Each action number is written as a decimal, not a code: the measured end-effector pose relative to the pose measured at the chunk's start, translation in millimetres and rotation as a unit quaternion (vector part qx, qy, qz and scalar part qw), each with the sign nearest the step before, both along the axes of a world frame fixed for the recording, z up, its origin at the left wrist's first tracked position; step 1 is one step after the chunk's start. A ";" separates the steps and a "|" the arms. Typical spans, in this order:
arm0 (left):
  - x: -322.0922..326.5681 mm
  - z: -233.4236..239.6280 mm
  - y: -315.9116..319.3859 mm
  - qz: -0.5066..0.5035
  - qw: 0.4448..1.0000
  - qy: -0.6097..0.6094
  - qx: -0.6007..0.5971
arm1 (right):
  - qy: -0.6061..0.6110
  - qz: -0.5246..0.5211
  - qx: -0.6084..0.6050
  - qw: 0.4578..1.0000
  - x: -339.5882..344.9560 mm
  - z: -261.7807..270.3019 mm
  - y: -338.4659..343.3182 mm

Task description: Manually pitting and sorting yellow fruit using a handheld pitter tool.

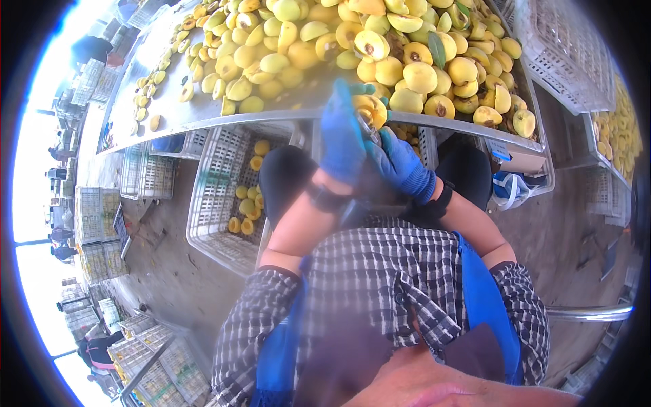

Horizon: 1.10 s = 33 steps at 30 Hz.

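Both my hands wear blue knit gloves with teal fingers and meet over the table's front edge. My left hand [343, 135], partly blurred, holds a cut yellow peach [371, 111] with its fingers around the far side. Just below the fruit, my right hand [402, 160] grips a small metal tool [369, 131] whose end lies against the peach. The gloves hide most of the tool, so its exact kind cannot be told. Beyond my hands, a heap of yellow peaches [419, 76], many halved and some with brown pit hollows, covers much of the metal table [173, 124].
A white plastic crate [224, 239] with several peach halves stands by my left knee. Stacked crates [564, 56] rise at the right, near another table of peaches [618, 132]. A white bag [511, 191] sits under the table's right end. More crate stacks [101, 213] stand left.
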<state>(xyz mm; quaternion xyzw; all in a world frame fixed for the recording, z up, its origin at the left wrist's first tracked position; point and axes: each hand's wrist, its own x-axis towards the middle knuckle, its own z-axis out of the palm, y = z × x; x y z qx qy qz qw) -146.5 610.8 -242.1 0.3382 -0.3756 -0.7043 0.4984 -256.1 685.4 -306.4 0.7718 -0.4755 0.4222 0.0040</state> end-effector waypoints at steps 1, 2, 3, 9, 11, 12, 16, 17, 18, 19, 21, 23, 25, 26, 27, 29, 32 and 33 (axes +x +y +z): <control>-2.9 -1.6 1.1 -0.006 0.997 0.078 0.024 | -0.003 -0.002 -0.020 1.000 1.5 2.4 2.4; -3.9 -3.1 1.8 -0.013 0.987 0.156 0.049 | -0.002 -0.001 -0.020 1.000 1.0 6.1 5.0; -2.2 -4.3 0.1 -0.011 0.986 0.157 0.047 | -0.035 -0.008 0.113 0.993 -0.4 17.8 6.0; 17.5 -12.3 -23.0 0.026 0.995 0.091 -0.026 | -0.366 0.143 0.206 0.896 -16.6 3.2 18.8; 36.3 -39.2 -47.1 0.231 0.799 -0.327 -0.449 | 0.022 -0.011 0.241 0.970 -36.2 20.9 29.0; 33.5 -21.9 -42.7 0.154 0.952 -0.129 -0.232 | 0.035 -0.040 0.157 0.986 -44.9 11.0 31.6; 106.2 -12.8 -63.0 0.160 0.794 -0.455 -0.370 | 0.075 -0.069 0.042 0.994 -49.5 21.9 35.0; 130.2 2.3 -63.7 0.165 0.736 -0.575 -0.317 | 0.074 -0.070 0.037 0.994 -51.4 21.7 36.6; 154.3 5.5 -72.4 0.203 0.613 -0.673 -0.360 | 0.041 -0.067 0.083 0.994 -54.6 18.9 38.7; 163.1 12.3 -74.6 0.235 0.474 -0.753 -0.391 | 0.006 -0.062 0.130 0.989 -56.7 14.1 39.3; 157.9 17.2 -86.1 0.272 0.382 -0.795 -0.384 | 0.010 -0.057 0.150 0.987 -55.7 12.3 36.1; 137.7 18.5 -117.1 0.212 0.548 -0.650 -0.481 | -0.038 -0.059 0.247 0.966 -48.7 14.3 33.5; 87.3 5.8 -131.1 0.125 0.659 -0.573 -0.471 | -0.035 -0.066 0.231 0.970 -46.0 12.7 33.0; 72.9 -8.4 -145.1 0.117 0.628 -0.579 -0.506 | -0.033 -0.062 0.217 0.974 -41.3 12.9 31.5; 55.8 -20.2 -157.8 0.107 0.598 -0.581 -0.542 | -0.030 -0.064 0.214 0.974 -39.5 14.4 31.3; 13.6 -9.1 -156.4 0.075 0.651 -0.592 -0.469 | -0.037 -0.076 0.259 0.962 -40.8 14.5 33.9; -9.0 -8.6 -163.1 0.054 0.710 -0.591 -0.378 | -0.046 -0.070 0.251 0.964 -39.7 11.3 37.3; -13.6 -4.5 -160.2 0.061 0.725 -0.580 -0.366 | -0.045 -0.072 0.251 0.964 -40.5 11.6 38.2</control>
